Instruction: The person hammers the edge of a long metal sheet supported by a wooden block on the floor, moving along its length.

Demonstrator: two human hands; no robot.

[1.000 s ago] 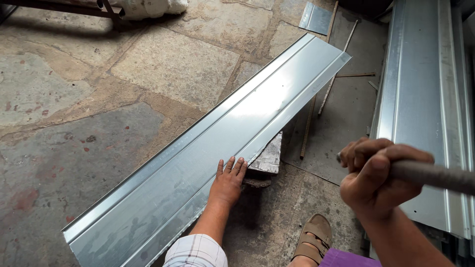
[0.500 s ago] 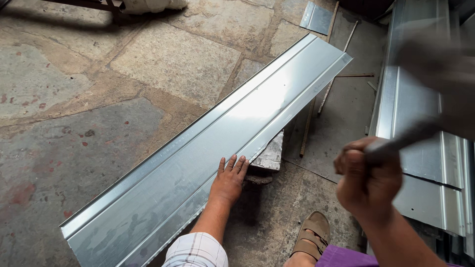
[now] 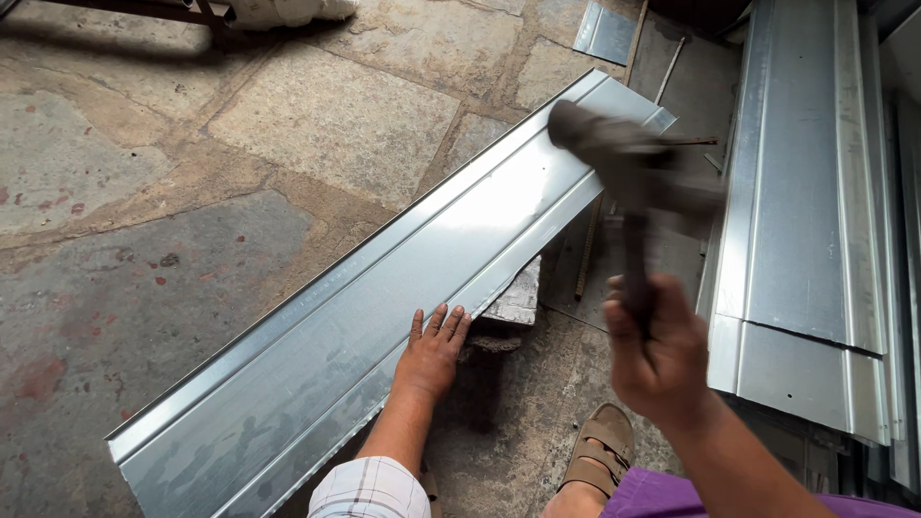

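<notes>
While there's only the head view to go on, it tells me plenty. The long metal sheet (image 3: 384, 326) lies slantwise across the stone floor (image 3: 144, 240), and everything else I'll place off that sheet. The left hand (image 3: 432, 353) is pressed flat and open on its near edge, fingers spread, gripping nothing, just pinning it down. Right under that edge, just beside the hand, sits a small block (image 3: 513, 299) propping the sheet. The right hand (image 3: 657, 350) is off the sheet's near side, fist closed tight around the handle of a hammer (image 3: 624, 158), whose blurred head hangs above the sheet's far end, clear of the metal as far as I can tell.

On progress, my read: the sheet already has long folds running down both edges, so the bending looks mostly done, and I'd guess the hammering along the near edge is what's left. I can't spot any dents or flattened stretch to say how far that's got.

To the right of the sheet is a stack of folded sheets (image 3: 806, 192), and a sandal (image 3: 595, 456) sits below its near edge.
</notes>
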